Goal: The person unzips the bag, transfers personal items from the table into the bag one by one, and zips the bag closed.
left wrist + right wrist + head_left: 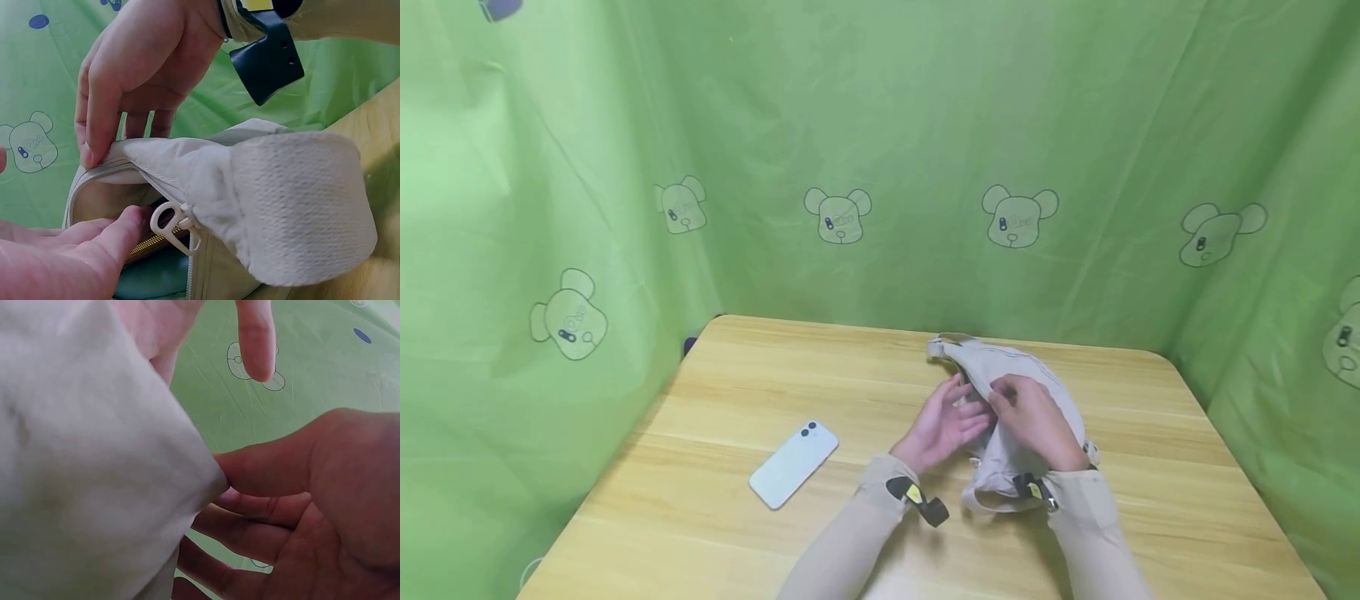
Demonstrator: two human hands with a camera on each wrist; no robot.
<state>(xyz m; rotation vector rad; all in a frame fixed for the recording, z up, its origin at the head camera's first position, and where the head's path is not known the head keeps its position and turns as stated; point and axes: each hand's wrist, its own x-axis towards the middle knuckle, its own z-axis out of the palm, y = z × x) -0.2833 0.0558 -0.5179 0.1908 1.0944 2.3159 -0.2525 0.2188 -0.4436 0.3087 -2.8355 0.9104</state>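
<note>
A light grey fabric bag (1022, 367) lies on the right part of the table, its zipper undone. My right hand (1036, 421) pinches the edge of its opening between thumb and fingers, lifting the cloth, as the right wrist view also shows. My left hand (943, 427) has its fingertips in the mouth of the bag, fingers fairly straight and palm turned up. Inside, in the left wrist view, are a brown item with a gold zipper (147, 245) and something teal (153, 275). A pale looped zip pull (167, 226) hangs at the opening, near a wide woven strap (303, 209).
A pale smartphone (793, 465) lies on the wooden table (700, 500), left of my hands, with its two camera lenses facing up. Green curtains (925, 108) printed with bear heads hang behind the table and on both sides.
</note>
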